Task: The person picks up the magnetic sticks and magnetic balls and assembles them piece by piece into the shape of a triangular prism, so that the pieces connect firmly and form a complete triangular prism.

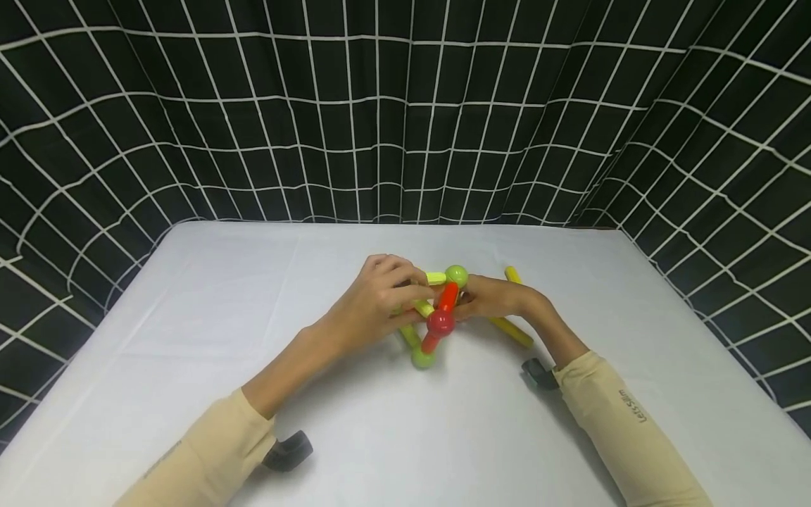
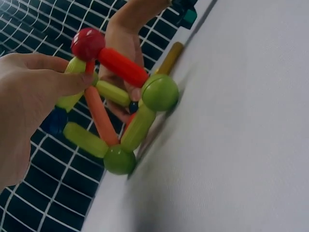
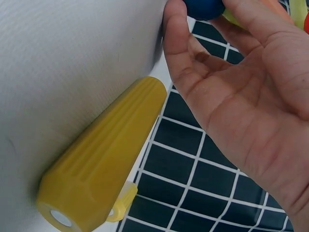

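Observation:
A frame of magnetic rods and balls is held up between the two hands over the white table. Its red ball (image 1: 440,322) joins red rods that run to a green ball (image 1: 456,275) at the back and a green ball (image 1: 423,358) in front. My left hand (image 1: 380,296) grips the frame from the left, thumb near the red ball; a dark blue ball (image 2: 54,121) shows beneath that hand. At the frame's right side, my right hand (image 1: 489,296) pinches a blue ball (image 3: 205,7) with its fingertips. The hands partly hide the rods.
A yellow rod (image 1: 512,332) lies on the table (image 1: 355,436) below the right wrist, and another yellow rod (image 1: 512,274) lies behind that hand. Dark curtains (image 1: 393,127) with a white grid surround the back and sides.

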Demonstrator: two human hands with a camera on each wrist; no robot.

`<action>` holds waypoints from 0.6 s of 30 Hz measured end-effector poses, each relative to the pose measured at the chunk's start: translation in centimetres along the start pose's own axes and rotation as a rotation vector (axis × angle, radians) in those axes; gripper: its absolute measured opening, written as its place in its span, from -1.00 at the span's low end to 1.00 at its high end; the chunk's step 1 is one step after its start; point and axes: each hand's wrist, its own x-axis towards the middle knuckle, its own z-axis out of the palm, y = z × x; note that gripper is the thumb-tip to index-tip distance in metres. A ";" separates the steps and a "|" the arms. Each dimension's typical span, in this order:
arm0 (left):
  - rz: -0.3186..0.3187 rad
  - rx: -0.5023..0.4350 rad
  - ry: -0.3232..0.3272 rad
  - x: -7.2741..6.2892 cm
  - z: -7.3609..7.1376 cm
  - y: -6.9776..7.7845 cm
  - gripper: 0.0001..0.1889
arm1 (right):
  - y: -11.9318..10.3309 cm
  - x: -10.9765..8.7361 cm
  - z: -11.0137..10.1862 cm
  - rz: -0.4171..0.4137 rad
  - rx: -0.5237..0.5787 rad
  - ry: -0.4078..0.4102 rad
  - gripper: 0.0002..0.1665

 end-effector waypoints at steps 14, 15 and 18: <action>-0.637 -0.469 -0.369 -3.4 2.6 -3.5 -0.40 | -0.7 -0.1 -0.7 0.150 -0.242 0.126 -0.69; -0.640 -0.463 -0.349 -3.5 2.7 -3.5 -0.41 | -0.9 -0.4 -1.1 0.172 -0.258 0.135 -0.63; -0.659 -0.453 -0.300 -3.8 3.4 -3.5 -0.45 | -1.7 -2.0 -2.2 0.277 -0.348 0.118 -0.58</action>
